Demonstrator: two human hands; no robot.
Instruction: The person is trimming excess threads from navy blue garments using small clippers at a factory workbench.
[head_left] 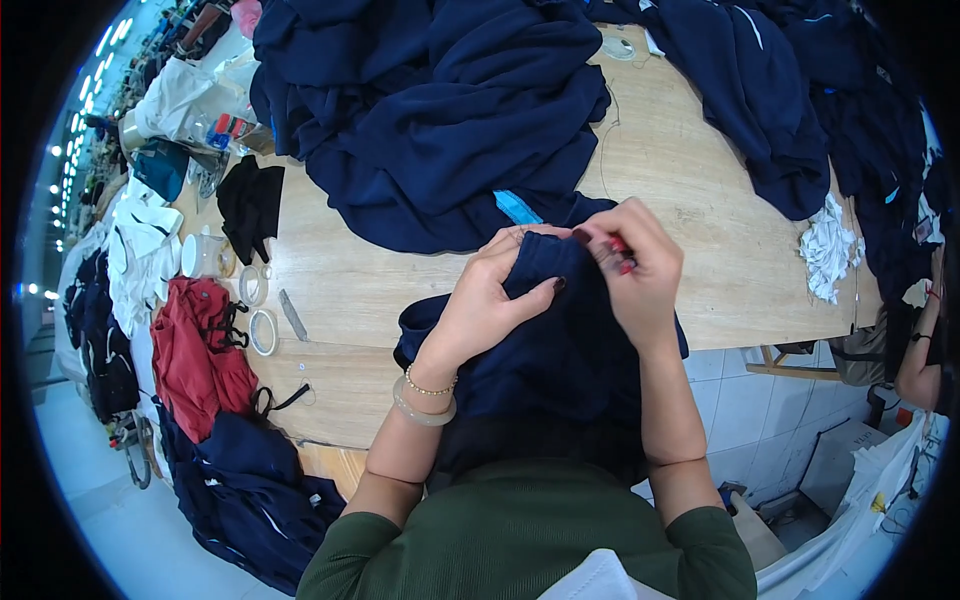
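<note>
A navy fabric garment [560, 350] hangs over the near table edge and against my body. My left hand [485, 290] grips its folded upper edge, thumb lying across the front and fingers behind. At the right end of that edge, my right hand [640, 265] is closed, its thumb and fingertips touching the cloth. Bright red bits and a blurred greyish part show among its curled fingers, like a small tool, but I cannot make out its kind. Just beyond my hands, a light blue strip [517, 207] lies by a big heap of navy garments [450, 120].
On the left lie a red garment [200, 350], tape rolls [264, 333], a grey blade-shaped piece [293, 314] and black cloth [250, 205]. More navy garments [755, 100] and crumpled white scraps [828, 250] are at the right. Another person's arm [918, 350] shows at the far right.
</note>
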